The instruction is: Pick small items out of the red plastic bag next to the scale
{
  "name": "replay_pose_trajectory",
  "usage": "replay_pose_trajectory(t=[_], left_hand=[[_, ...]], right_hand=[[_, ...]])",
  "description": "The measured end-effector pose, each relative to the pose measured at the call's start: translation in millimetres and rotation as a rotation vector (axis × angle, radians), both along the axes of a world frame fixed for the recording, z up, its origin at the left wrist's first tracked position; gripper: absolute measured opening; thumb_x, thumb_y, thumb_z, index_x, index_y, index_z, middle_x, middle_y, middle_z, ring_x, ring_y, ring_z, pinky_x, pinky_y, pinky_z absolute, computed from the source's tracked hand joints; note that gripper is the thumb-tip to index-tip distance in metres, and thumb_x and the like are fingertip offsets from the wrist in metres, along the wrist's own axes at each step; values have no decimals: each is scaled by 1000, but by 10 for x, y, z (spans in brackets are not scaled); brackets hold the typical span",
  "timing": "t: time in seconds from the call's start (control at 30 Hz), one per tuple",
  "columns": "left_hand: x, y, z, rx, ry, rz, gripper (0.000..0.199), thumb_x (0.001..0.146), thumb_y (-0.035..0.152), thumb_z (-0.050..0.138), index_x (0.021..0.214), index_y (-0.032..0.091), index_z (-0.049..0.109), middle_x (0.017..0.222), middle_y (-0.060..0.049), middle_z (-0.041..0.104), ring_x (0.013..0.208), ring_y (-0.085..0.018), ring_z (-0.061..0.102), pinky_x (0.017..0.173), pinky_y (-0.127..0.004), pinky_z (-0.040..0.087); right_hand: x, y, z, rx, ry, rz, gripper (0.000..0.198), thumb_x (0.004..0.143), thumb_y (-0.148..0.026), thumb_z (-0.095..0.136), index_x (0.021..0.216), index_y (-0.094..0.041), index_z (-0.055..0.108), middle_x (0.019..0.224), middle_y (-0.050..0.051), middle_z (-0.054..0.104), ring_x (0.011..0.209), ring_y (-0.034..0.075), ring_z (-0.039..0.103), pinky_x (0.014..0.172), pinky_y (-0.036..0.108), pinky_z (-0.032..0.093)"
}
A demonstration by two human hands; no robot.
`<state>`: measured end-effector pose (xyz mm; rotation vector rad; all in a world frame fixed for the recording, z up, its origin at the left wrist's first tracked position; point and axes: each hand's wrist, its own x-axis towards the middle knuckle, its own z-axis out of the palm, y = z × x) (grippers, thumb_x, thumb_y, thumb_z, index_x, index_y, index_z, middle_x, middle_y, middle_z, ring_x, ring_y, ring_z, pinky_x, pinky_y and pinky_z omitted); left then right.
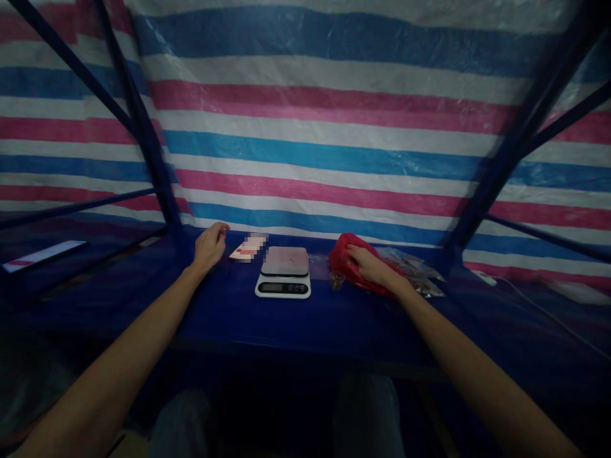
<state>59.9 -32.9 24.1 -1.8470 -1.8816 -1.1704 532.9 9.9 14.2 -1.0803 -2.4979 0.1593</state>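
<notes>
My left hand hovers over the blue table, fingers curled and holding nothing, just left of a small pink and white card. My right hand rests on a red plastic bag at the right of a white digital kitchen scale. The scale stands between my hands with nothing on its platform. A small clear cup stands on the table just left of my right hand.
Clear plastic packets lie behind and right of the red bag. A striped pink, blue and white tarp closes off the back. Dark blue frame bars rise at both sides. A white cable runs along the right.
</notes>
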Motion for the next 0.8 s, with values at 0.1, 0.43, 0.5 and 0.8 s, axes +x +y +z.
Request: replay_pose_trajectory(t=[0.1,0.43,0.5,0.8], left_hand=[[-38,-73,7,36,11,41,35,88,16,41,118,17,61,103,-8,69,90,-22,65,77,-30,43],[185,-457,-135,64,211,85,39,92,18,40,129,20,52,131,-12,57,107,-25,65,75,-33,51],[232,-491,-133,63,229,102,41,92,17,40,132,19,51,134,-13,56,108,-26,65,76,-33,52],[221,-443,-120,76,236,140,44,93,19,37,136,15,46,131,-17,56,107,-29,65,73,-36,54]], right_hand=[[-13,15,-6,6,11,-6,42,67,5,45,99,-10,67,107,16,73,100,26,66,94,37,48],[61,43,-3,44,88,20,37,68,6,47,93,-11,69,99,13,73,90,23,65,84,33,49],[93,37,38,60,107,34,27,72,2,49,85,-13,68,93,11,73,84,22,63,82,32,49],[129,14,114,65,166,62,28,74,1,50,88,-12,70,97,11,73,88,21,65,83,30,49]])
